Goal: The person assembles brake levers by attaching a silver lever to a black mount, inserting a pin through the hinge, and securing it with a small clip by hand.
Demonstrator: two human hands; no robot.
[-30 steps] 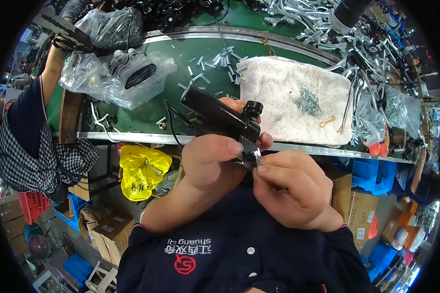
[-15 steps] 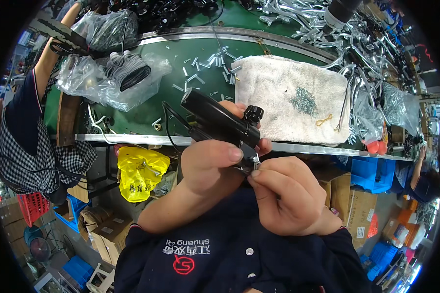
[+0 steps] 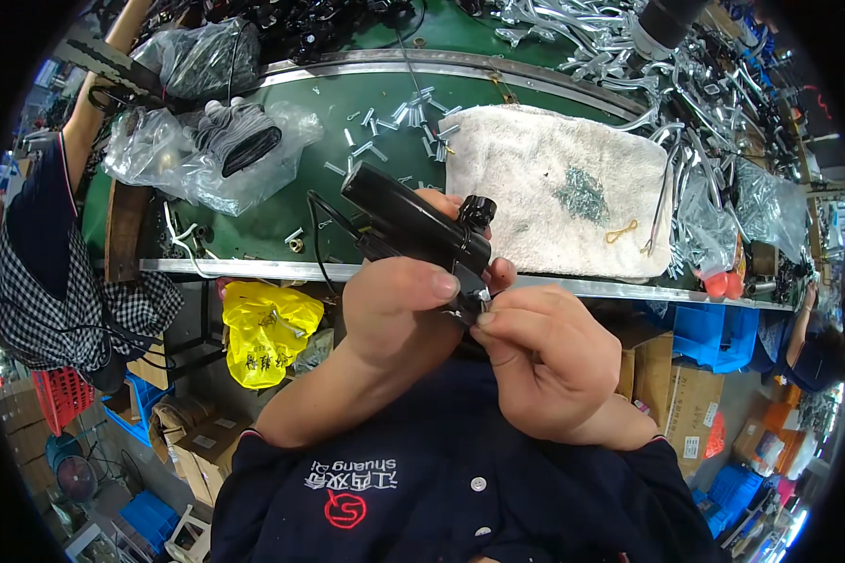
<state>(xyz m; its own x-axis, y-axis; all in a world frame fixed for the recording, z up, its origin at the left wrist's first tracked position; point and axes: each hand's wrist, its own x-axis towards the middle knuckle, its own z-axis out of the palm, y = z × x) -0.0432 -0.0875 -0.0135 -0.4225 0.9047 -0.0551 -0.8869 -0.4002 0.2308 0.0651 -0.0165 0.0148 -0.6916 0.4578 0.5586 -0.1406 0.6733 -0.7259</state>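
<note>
My left hand (image 3: pixel 392 305) is closed round a black cylindrical part (image 3: pixel 411 214) with a ribbed knob (image 3: pixel 479 212) at its side. The thumb presses on its near end, and some fingertips show beyond it. A black cable (image 3: pixel 316 235) loops off its left side. My right hand (image 3: pixel 558 361) is pinched at the part's near end, against a small silver metal piece (image 3: pixel 483 300). The fingertips partly cover this piece, so I cannot tell whether they grip it or something smaller.
Metal pins (image 3: pixel 411 113) lie scattered over the green bench (image 3: pixel 319 211). A white cloth (image 3: pixel 526 202) carries a yellow wire clip (image 3: pixel 621 231). Silver levers (image 3: pixel 582 38) pile up far right; clear plastic bags (image 3: pixel 160 155) lie left. A yellow bag (image 3: pixel 265 338) hangs below the bench edge.
Both hands and the black part have shifted slightly left. My right fingertips now cover more of the small silver piece. The part stays in my left hand.
</note>
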